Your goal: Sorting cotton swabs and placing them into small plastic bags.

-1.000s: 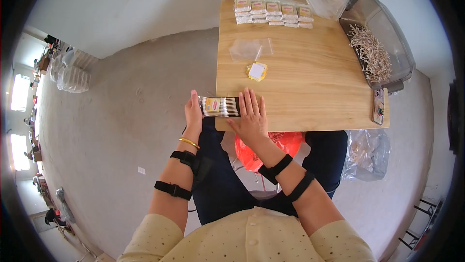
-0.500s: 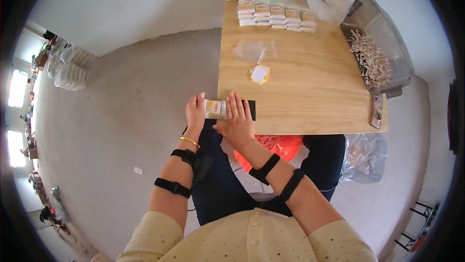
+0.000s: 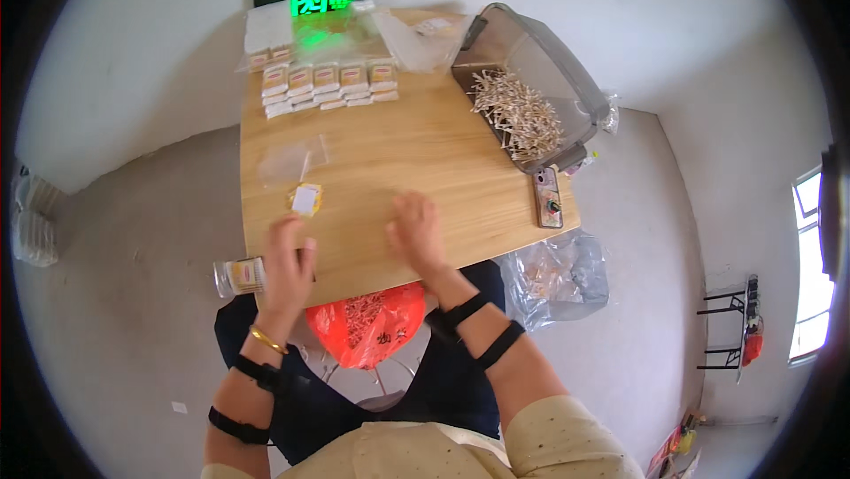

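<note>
A clear packet of cotton swabs (image 3: 245,275) with a yellow label lies at the table's near left corner, its loose plastic end sticking out leftward. Right beside it is my left hand (image 3: 287,271), open, fingers and thumb apart; its edge overlaps the packet. A bit of a dark flat piece shows by the thumb, mostly hidden. Over the bare wood to the right, my right hand (image 3: 419,233) is open with loosely bent fingers, slightly blurred, and nothing visible in it. Ahead of my left hand are a small stack of white-and-yellow cards (image 3: 306,199) and a clear plastic bag (image 3: 292,160).
Several filled swab packets (image 3: 326,82) stand in rows at the back left, below a green-lit sign (image 3: 310,1). A grey clear bin (image 3: 567,72) with loose swabs (image 3: 518,116) lies at the right, near a phone (image 3: 547,196). A red bag (image 3: 367,328) hangs below the front edge.
My right hand has lifted off the swab packet and moved right over the table. My left hand has shifted from the packet's left end to its right side. The view has turned right.
</note>
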A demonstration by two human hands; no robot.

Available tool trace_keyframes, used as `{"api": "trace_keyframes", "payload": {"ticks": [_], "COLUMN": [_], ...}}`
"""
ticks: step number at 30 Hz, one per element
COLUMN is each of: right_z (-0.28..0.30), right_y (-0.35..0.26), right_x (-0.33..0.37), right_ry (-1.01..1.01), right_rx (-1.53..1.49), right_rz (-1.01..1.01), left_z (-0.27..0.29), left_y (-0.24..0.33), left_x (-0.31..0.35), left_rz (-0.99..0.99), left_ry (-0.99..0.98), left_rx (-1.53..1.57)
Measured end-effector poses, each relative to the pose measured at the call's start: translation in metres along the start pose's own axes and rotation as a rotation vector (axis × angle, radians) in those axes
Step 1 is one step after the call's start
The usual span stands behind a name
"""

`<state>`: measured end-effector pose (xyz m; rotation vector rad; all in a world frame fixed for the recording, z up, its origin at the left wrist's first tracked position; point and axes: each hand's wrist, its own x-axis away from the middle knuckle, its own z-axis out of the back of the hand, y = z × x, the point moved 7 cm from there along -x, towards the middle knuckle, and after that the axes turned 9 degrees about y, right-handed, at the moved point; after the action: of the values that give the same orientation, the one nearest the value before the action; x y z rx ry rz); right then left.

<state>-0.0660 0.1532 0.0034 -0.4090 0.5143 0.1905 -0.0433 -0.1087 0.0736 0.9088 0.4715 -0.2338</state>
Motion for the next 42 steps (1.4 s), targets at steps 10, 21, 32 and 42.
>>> {"api": "trace_keyframes", "payload": {"ticks": [10,21,32,42], "right_z": [0.103,0.075,-0.012,0.028], "right_y": [0.206,0.269,0.092,0.055], "right_x": [-0.081,-0.129,-0.097,-0.056], "right_ry": [0.024,-0.205,-0.222,-0.128], "right_rx": [0.745,0.877,0.201,-0.273], "right_rz": [-0.226,-0.166,0.162,-0.275], "left_z": [-0.122,-0.116,-0.117,-0.113], "left_y": [0.009,0.016,0.017,0.017], "left_x": [0.027,0.022,0.021,0.022], "left_rz": [-0.238,-0.212,-0.232,-0.208], "left_ry": [-0.510,-0.450,-0.457,-0.397], "left_rx": [-0.446,-0.368,-0.392,-0.305]}}
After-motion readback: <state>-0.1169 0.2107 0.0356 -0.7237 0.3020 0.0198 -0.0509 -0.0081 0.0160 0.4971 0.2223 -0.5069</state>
